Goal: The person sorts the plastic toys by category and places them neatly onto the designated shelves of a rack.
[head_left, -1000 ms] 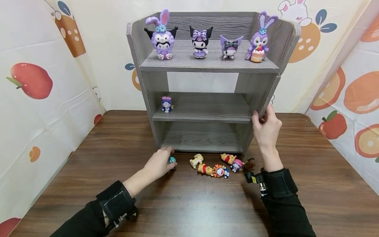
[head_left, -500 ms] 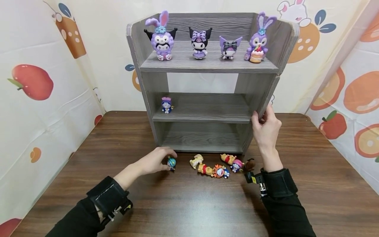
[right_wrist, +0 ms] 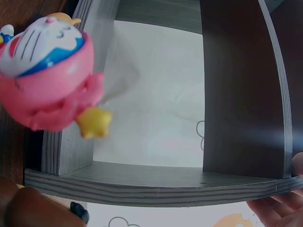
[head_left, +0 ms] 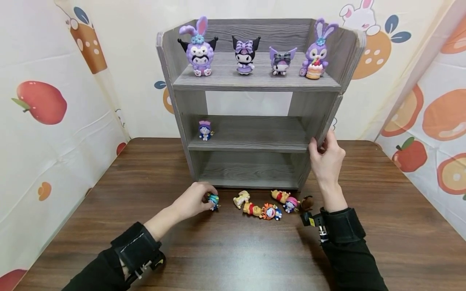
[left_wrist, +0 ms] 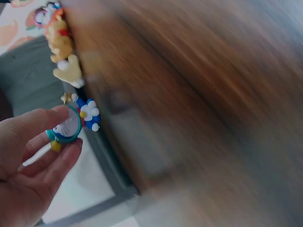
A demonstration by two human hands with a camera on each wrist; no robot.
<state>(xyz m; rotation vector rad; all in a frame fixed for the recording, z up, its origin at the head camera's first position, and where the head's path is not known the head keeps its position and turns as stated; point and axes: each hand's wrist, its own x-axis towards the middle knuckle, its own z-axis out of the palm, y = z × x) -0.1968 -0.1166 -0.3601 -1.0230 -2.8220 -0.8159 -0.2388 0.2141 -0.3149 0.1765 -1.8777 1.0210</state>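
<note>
In the head view my left hand (head_left: 193, 201) pinches a small blue cat figurine (head_left: 213, 201) with a teal cap, just in front of the shelf's lower left corner. The left wrist view shows thumb and fingers on the cap of this figurine (left_wrist: 89, 114), its blue and white body sticking out. My right hand (head_left: 327, 161) grips the right side panel of the grey wooden shelf (head_left: 251, 171). In the right wrist view, fingertips of the right hand (right_wrist: 274, 210) rest on the panel's edge. One blue figurine with a pink cap (head_left: 205, 130) stands on the middle shelf at left.
Several small figurines lie before the shelf: a cream one (head_left: 241, 199), yellow bears (head_left: 252, 208), an orange-maned one (head_left: 268, 211), a pink-hooded one (head_left: 291, 204) and a dark brown one (head_left: 307, 203). Several purple figures, including a rabbit with cake (head_left: 316, 56), stand on top.
My left hand drew back left, uncovering the teal-capped figurine, then came in again with fingers round it. The figurine has shifted and turned slightly. My right hand stays on the panel.
</note>
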